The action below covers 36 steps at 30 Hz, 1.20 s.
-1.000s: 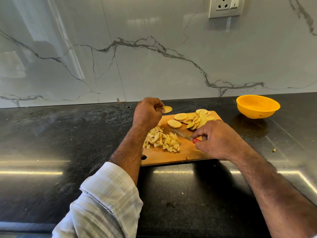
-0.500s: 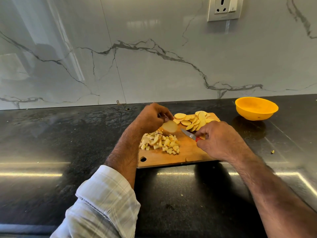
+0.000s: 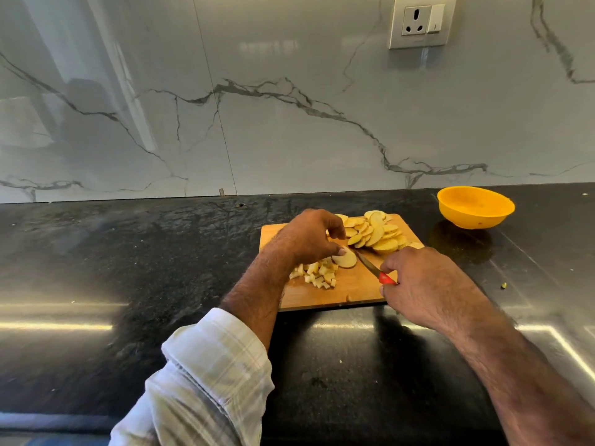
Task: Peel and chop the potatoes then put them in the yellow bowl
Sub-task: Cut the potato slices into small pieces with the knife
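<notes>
A wooden cutting board [image 3: 357, 291] lies on the black counter. My left hand [image 3: 309, 235] holds a round potato slice [image 3: 346, 259] flat on the board with thumb and fingertips. My right hand [image 3: 425, 281] grips a red-handled knife [image 3: 373, 268], its blade pointing toward that slice. A heap of potato slices [image 3: 375, 235] sits at the board's far right. Diced potato pieces [image 3: 317, 273] lie piled below my left hand. The yellow bowl [image 3: 476, 207] stands empty to the right, beyond the board.
A marble backsplash rises behind the counter, with a wall socket [image 3: 421, 22] up high. Small potato scraps [image 3: 503, 285] lie on the counter right of the board. My left sleeve [image 3: 206, 381] fills the lower foreground.
My left hand carried one slice from the far heap down to the board's middle and set it flat. The knife hand shifted slightly toward it.
</notes>
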Each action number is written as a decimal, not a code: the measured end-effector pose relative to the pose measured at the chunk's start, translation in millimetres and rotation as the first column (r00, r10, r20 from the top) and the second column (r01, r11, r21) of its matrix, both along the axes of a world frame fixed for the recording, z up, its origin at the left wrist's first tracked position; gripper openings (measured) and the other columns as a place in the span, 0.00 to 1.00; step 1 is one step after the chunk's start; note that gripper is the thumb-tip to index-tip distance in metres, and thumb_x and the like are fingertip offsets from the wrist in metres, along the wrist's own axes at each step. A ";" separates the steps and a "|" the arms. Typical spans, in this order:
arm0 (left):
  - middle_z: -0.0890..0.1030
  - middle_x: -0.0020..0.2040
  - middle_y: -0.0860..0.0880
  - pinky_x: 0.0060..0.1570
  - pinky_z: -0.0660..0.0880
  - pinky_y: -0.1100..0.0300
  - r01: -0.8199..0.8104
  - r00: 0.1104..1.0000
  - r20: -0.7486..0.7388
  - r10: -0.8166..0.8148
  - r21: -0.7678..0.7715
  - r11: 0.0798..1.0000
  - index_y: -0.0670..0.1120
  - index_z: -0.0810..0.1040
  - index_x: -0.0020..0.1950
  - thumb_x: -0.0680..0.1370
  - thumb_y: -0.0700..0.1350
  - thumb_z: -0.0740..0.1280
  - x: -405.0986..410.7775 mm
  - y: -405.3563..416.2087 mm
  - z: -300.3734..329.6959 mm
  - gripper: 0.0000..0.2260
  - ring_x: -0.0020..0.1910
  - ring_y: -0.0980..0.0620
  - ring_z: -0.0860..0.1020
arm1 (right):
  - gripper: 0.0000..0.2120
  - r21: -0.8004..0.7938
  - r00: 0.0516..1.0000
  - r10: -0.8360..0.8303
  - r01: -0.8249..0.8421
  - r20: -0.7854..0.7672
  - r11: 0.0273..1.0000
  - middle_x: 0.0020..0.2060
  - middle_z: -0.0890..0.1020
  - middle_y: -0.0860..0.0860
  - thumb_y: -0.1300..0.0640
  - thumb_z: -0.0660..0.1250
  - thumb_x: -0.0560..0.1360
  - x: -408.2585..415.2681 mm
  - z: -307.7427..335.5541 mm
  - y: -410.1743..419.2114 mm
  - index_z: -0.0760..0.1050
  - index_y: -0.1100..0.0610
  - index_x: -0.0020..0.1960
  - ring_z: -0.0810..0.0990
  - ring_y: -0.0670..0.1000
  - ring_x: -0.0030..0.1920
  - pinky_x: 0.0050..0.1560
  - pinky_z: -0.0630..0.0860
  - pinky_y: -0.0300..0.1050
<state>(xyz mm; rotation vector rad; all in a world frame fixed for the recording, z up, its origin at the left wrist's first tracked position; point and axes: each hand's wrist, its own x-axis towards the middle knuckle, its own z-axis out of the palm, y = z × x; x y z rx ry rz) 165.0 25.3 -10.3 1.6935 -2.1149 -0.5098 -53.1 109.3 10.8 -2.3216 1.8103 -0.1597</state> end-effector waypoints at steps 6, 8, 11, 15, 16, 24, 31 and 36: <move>0.83 0.62 0.55 0.60 0.81 0.48 -0.018 0.993 0.115 0.013 0.037 0.999 0.56 0.85 0.58 0.75 0.57 0.78 -4.7 9.9 -5.6 0.14 0.57 0.55 0.80 | 0.20 0.062 1.000 0.010 -0.009 -0.012 0.998 0.56 0.82 0.50 0.49 0.70 0.78 6.1 4.3 8.2 0.77 0.48 0.69 0.80 0.51 0.56 0.59 0.81 0.49; 0.83 0.61 0.55 0.60 0.81 0.47 -0.038 0.993 0.110 0.034 0.043 0.998 0.55 0.85 0.56 0.75 0.57 0.79 -4.5 9.9 -6.0 0.13 0.57 0.54 0.80 | 0.21 0.060 1.000 0.020 -0.019 -0.024 0.998 0.58 0.81 0.50 0.49 0.69 0.78 8.7 5.5 9.4 0.76 0.47 0.70 0.80 0.51 0.57 0.59 0.81 0.49; 0.84 0.59 0.53 0.60 0.81 0.47 -0.059 0.993 0.103 0.054 0.049 0.997 0.54 0.85 0.56 0.75 0.57 0.78 -5.2 9.4 -6.0 0.13 0.57 0.54 0.80 | 0.20 -0.002 1.000 0.008 -0.008 0.016 1.000 0.52 0.81 0.48 0.47 0.68 0.78 10.8 1.6 9.4 0.77 0.47 0.69 0.80 0.49 0.52 0.55 0.82 0.48; 0.84 0.59 0.52 0.60 0.81 0.48 -0.066 0.991 0.118 0.062 0.032 0.997 0.52 0.85 0.58 0.75 0.57 0.78 -6.7 10.4 -5.0 0.15 0.57 0.53 0.80 | 0.18 -0.043 0.999 0.025 -0.024 0.037 0.999 0.45 0.80 0.47 0.48 0.67 0.79 15.2 -0.3 11.3 0.77 0.48 0.68 0.80 0.46 0.45 0.49 0.83 0.44; 0.83 0.59 0.52 0.60 0.81 0.48 -0.062 0.991 0.118 0.058 0.034 0.997 0.52 0.86 0.58 0.75 0.56 0.78 -6.8 9.7 -5.4 0.15 0.58 0.53 0.80 | 0.18 -0.042 0.999 0.030 -0.028 0.033 0.999 0.46 0.81 0.47 0.48 0.67 0.79 16.9 0.3 10.9 0.77 0.48 0.68 0.80 0.47 0.46 0.49 0.83 0.44; 0.83 0.56 0.54 0.50 0.77 0.61 0.019 1.000 0.016 -0.020 0.046 0.999 0.51 0.86 0.58 0.76 0.48 0.79 -1.7 9.6 -5.9 0.11 0.54 0.57 0.79 | 0.12 -0.018 1.000 0.013 -0.013 -0.003 1.000 0.47 0.79 0.47 0.48 0.67 0.78 22.4 -6.8 16.2 0.78 0.47 0.61 0.78 0.47 0.45 0.47 0.82 0.45; 0.83 0.62 0.54 0.62 0.80 0.51 0.078 0.997 -0.024 -0.076 0.097 0.992 0.53 0.86 0.53 0.76 0.48 0.79 -0.7 7.5 -7.0 0.08 0.59 0.56 0.79 | 0.13 -0.016 1.000 -0.019 0.020 0.011 1.000 0.46 0.78 0.47 0.47 0.68 0.79 21.2 -8.4 26.6 0.77 0.47 0.62 0.78 0.47 0.45 0.46 0.81 0.45; 0.82 0.60 0.53 0.60 0.81 0.49 0.089 0.996 0.012 -0.091 0.100 0.991 0.56 0.85 0.51 0.74 0.52 0.80 -3.9 8.4 -6.2 0.09 0.58 0.54 0.80 | 0.12 -0.015 1.000 -0.030 0.030 -0.005 0.999 0.45 0.76 0.49 0.48 0.66 0.79 28.1 -10.1 30.7 0.76 0.50 0.60 0.77 0.50 0.46 0.43 0.78 0.45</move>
